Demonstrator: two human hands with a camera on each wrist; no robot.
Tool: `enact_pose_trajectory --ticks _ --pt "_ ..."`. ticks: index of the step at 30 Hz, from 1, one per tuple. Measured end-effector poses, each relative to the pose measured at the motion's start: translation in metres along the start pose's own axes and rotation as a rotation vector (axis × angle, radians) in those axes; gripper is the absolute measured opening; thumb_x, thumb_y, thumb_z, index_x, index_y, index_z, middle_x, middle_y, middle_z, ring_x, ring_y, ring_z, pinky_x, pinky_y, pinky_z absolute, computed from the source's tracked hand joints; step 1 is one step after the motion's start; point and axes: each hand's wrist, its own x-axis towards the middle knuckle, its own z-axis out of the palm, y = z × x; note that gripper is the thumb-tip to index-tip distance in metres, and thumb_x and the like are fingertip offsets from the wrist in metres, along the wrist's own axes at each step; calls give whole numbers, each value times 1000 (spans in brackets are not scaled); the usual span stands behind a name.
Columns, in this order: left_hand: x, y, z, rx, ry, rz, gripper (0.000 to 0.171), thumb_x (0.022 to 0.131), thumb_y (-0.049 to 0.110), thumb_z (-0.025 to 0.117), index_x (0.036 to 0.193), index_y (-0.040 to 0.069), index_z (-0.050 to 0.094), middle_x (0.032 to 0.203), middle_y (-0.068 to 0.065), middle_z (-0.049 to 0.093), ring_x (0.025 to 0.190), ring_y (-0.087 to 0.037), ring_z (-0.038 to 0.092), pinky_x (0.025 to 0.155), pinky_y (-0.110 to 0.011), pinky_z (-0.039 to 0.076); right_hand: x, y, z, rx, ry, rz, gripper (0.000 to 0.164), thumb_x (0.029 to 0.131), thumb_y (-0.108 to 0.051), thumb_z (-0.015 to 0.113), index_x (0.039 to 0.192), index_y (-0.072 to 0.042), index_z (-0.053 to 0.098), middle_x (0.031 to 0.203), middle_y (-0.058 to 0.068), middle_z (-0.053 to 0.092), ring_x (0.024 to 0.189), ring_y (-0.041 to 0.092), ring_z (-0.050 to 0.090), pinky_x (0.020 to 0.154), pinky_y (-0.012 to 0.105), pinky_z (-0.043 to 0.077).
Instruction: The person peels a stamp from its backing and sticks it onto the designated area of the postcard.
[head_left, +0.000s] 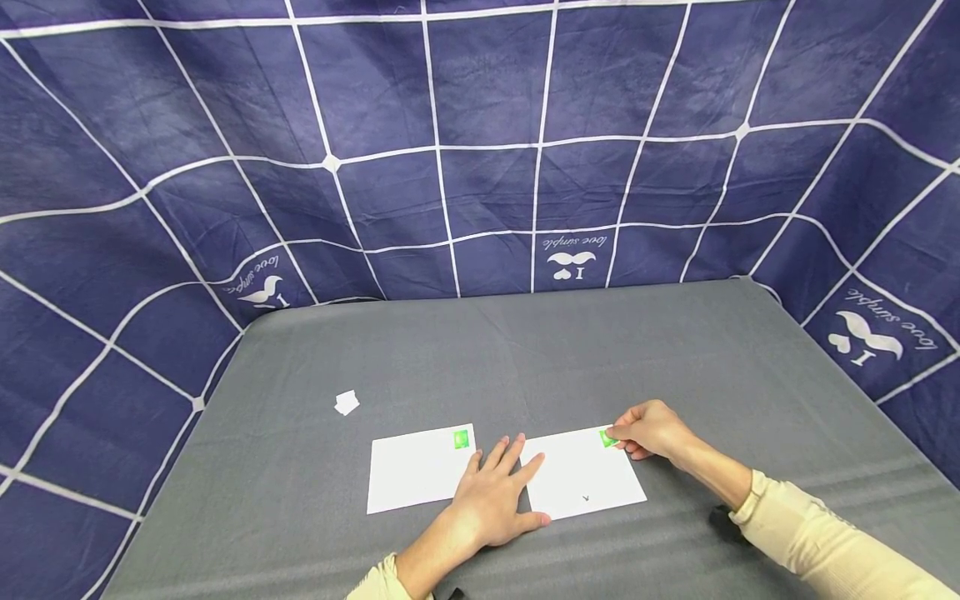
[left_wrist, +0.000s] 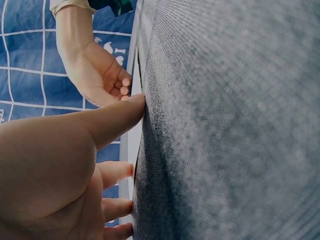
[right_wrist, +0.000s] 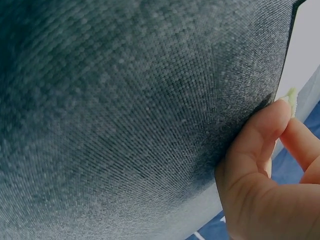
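A white envelope point(head_left: 577, 475) lies on the grey cloth, with a small dark mark near its lower edge. At its upper right corner is a green stamp point(head_left: 605, 439), which my right hand point(head_left: 651, 431) pinches between thumb and finger. The right wrist view shows the stamp's green edge point(right_wrist: 292, 95) at the fingertips. My left hand point(head_left: 491, 504) spreads its fingers between this envelope and another, thumb and fingertips resting at the first one's left side. To the left lies the second envelope point(head_left: 412, 471), bearing its own green stamp point(head_left: 461, 439); the fingers overlap its right edge.
Small white paper pieces point(head_left: 347, 402) lie farther back on the left. Grey cloth point(head_left: 510, 358) covers the table, with slight wrinkles. A blue curtain point(head_left: 487, 192) with white grid lines hangs behind and along both sides.
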Motion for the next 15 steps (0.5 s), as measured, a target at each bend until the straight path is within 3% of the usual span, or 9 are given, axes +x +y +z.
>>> enact_pose_trajectory --ticks 15 --pt "0 0 -2 -13 -10 0 73 83 61 60 146 28 40 153 -5 29 139 -25 26 104 -54 28 -1 0 -1 -46 0 -2 13 84 -8 70 80 0 61 62 4 60 53 10 56 51 24 50"
